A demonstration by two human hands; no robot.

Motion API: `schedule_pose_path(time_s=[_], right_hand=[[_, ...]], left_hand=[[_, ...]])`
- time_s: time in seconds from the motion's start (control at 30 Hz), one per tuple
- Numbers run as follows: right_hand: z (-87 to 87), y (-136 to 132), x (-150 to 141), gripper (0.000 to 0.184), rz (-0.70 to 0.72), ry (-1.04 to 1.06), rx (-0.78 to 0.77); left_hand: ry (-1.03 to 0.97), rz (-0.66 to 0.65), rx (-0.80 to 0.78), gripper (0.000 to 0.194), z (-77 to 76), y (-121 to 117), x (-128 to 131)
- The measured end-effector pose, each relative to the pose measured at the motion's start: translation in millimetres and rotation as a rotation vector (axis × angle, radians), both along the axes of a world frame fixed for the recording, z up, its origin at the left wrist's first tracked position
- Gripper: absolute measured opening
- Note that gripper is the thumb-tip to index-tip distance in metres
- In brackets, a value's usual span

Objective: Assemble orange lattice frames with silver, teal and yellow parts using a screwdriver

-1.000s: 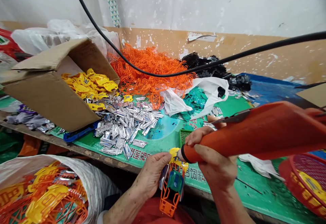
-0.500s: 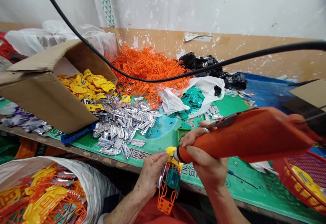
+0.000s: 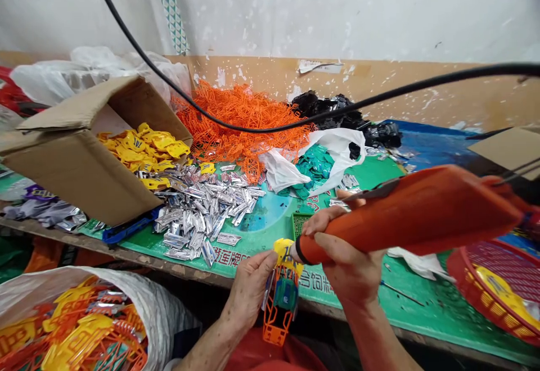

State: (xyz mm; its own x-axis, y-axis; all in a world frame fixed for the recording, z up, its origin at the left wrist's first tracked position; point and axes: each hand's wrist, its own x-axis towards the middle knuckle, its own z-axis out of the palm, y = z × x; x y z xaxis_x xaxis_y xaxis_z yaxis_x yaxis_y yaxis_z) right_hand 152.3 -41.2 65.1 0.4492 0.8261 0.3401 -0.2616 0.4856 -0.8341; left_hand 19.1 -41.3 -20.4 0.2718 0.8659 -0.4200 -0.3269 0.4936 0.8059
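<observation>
Between the thumb and fingers of my left hand (image 3: 252,278) is a toy car body (image 3: 282,303), with an orange lattice frame, a yellow front piece and a green part in its middle. My right hand (image 3: 346,258) is wrapped round a red-orange electric screwdriver (image 3: 400,219) lying slantwise. Its tip meets the yellow end of the car body; the exact contact spot is too small to make out. Silver plastic parts (image 3: 202,213) lie in a heap beyond my left hand, and a small green basket (image 3: 298,222) stands behind the tool's tip.
A tipped cardboard box (image 3: 80,174) holds yellow parts. Behind lie orange frames (image 3: 244,115), black parts (image 3: 329,107) and a white bag (image 3: 278,171) with green pieces. A white sack (image 3: 156,303) stands lower left, a red basket (image 3: 468,281) right. A black cable (image 3: 253,130) crosses the view.
The screwdriver's tip and the car body have shifted slightly, and the car body's lower end sits a little higher. Both hands keep their hold. The whole view has moved slightly.
</observation>
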Motion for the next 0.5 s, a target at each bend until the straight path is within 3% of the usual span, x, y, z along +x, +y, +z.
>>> schedule_pose_path(time_s=[0.1,0.2,0.3,0.5], right_hand=[[13.2,0,13,0.047,-0.093,0.018,0.028],[16.8,2,28,0.026,-0.167,-0.012,0.017],[11.0,5,39,0.014,-0.203,-0.045,-0.025],[-3.8,9,48,0.013,-0.240,-0.094,-0.087]], left_hand=[[-0.022,-0.002,0.002,0.036,1.1,2,-3],[-0.084,-0.004,-0.039,0.036,3.0,3,-5],[-0.117,0.038,-0.096,0.032,4.1,2,-4],[-0.092,0.038,-0.103,0.031,4.4,0,-2]])
